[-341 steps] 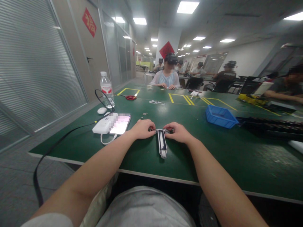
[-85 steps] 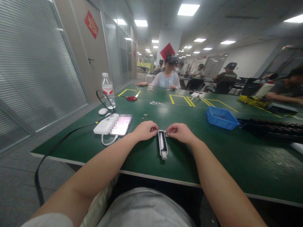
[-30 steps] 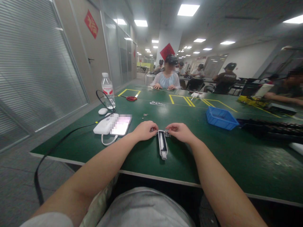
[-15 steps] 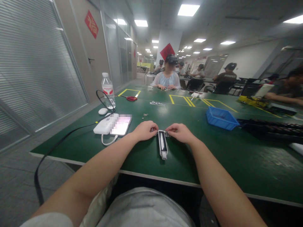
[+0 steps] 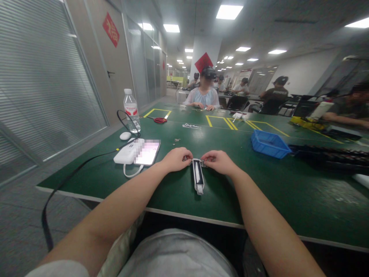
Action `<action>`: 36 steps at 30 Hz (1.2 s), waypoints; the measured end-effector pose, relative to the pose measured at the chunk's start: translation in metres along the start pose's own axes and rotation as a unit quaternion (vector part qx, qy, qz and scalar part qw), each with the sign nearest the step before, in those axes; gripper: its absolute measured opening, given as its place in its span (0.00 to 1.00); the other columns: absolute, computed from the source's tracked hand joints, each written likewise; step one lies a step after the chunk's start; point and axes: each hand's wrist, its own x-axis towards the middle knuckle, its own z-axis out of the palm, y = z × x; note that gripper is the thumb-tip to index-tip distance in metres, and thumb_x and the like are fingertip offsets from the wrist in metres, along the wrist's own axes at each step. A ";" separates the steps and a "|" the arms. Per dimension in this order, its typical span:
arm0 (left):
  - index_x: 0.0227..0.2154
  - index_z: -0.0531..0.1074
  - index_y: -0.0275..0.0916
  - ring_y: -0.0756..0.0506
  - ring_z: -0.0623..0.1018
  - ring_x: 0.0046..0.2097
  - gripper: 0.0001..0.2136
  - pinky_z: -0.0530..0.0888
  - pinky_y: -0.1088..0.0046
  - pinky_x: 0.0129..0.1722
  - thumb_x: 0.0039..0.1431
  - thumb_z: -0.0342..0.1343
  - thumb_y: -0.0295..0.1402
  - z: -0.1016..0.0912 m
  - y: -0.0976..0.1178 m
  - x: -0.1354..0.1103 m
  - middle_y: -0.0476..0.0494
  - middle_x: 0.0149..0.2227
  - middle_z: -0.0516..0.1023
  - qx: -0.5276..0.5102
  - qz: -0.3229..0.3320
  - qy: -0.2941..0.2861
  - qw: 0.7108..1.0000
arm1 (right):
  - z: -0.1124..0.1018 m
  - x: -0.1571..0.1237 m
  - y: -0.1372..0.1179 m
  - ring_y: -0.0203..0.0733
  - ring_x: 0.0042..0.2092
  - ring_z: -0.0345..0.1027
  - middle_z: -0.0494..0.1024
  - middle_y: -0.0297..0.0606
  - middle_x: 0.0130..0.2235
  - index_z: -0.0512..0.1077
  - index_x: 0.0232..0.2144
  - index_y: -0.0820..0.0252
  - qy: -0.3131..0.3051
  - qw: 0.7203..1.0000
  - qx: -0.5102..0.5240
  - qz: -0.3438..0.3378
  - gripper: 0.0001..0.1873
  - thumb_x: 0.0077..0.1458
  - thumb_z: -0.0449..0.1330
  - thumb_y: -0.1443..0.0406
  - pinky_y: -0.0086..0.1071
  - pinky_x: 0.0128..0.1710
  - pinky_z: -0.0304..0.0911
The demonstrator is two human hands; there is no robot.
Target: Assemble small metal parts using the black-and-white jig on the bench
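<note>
A long, narrow, white-edged piece (image 5: 198, 176) with a dark channel and a pale strip inside lies on the green table in front of me. Its near end has a silvery, clear-looking tip. At the far left corner of it, my left hand (image 5: 178, 158) is closed in a pinch; what its fingertips hold is mostly hidden. My right hand (image 5: 220, 161) pinches at the opposite far corner, where a small metallic part (image 5: 205, 164) shows partly under the fingers. Several tiny metal bits (image 5: 177, 141) lie beyond my left hand.
To the left are a phone (image 5: 147, 153), a white power bank (image 5: 127, 152) with a cable, a white oval object (image 5: 125, 135) and a water bottle (image 5: 131, 109). Red-handled scissors (image 5: 160, 120) lie farther back. A blue bin (image 5: 269, 144) stands right. Another person (image 5: 204, 98) sits opposite.
My right fingers have shifted slightly at the far right corner, covering more of the small metallic part. My left hand and the long piece look almost unmoved.
</note>
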 end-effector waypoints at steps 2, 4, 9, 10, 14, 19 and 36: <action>0.34 0.75 0.37 0.48 0.72 0.35 0.08 0.69 0.75 0.36 0.53 0.52 0.30 0.000 0.001 0.000 0.45 0.32 0.74 0.001 -0.002 -0.002 1.000 | 0.000 0.000 0.001 0.33 0.27 0.66 0.76 0.35 0.26 0.77 0.32 0.63 0.003 1.000 -0.002 -0.004 0.11 0.42 0.60 0.69 0.26 0.29 0.63; 0.33 0.75 0.37 0.48 0.72 0.35 0.08 0.69 0.75 0.35 0.53 0.52 0.30 -0.001 0.001 0.000 0.45 0.32 0.74 0.001 -0.001 -0.003 1.000 | 0.001 0.001 0.001 0.33 0.27 0.67 0.76 0.35 0.27 0.77 0.32 0.63 0.006 1.000 0.002 -0.010 0.11 0.42 0.59 0.69 0.27 0.30 0.63; 0.33 0.75 0.37 0.48 0.73 0.35 0.08 0.69 0.75 0.36 0.53 0.52 0.30 -0.002 0.003 0.000 0.45 0.32 0.74 0.002 0.000 -0.002 1.000 | 0.002 0.000 0.001 0.33 0.28 0.67 0.76 0.35 0.27 0.76 0.32 0.63 0.008 1.000 0.015 -0.014 0.12 0.41 0.59 0.71 0.27 0.31 0.65; 0.33 0.75 0.37 0.48 0.73 0.35 0.08 0.69 0.75 0.36 0.53 0.52 0.30 -0.002 0.003 0.000 0.45 0.33 0.74 0.002 0.000 -0.003 1.000 | 0.003 0.000 0.000 0.33 0.28 0.67 0.76 0.35 0.27 0.76 0.32 0.63 0.010 1.000 0.018 -0.016 0.12 0.41 0.59 0.71 0.27 0.31 0.65; 0.34 0.75 0.37 0.48 0.73 0.35 0.08 0.69 0.74 0.37 0.53 0.53 0.30 -0.001 0.002 0.000 0.45 0.33 0.74 0.003 -0.003 -0.005 1.000 | 0.005 0.000 -0.001 0.32 0.28 0.67 0.75 0.36 0.29 0.76 0.31 0.63 0.025 0.999 0.023 -0.026 0.12 0.41 0.58 0.73 0.26 0.31 0.65; 0.33 0.75 0.37 0.48 0.73 0.35 0.08 0.69 0.74 0.37 0.53 0.53 0.31 0.000 0.000 0.000 0.45 0.33 0.74 -0.002 0.001 0.001 1.000 | 0.005 0.000 -0.001 0.32 0.27 0.66 0.74 0.34 0.27 0.76 0.30 0.62 0.025 0.999 0.018 -0.022 0.11 0.40 0.60 0.72 0.26 0.29 0.64; 0.34 0.75 0.37 0.48 0.73 0.36 0.08 0.69 0.74 0.38 0.54 0.52 0.31 0.000 0.000 0.000 0.45 0.33 0.75 0.003 0.007 -0.001 1.000 | 0.006 0.001 -0.001 0.33 0.29 0.67 0.75 0.35 0.30 0.76 0.29 0.60 0.033 0.999 0.001 -0.032 0.08 0.46 0.57 0.69 0.27 0.31 0.64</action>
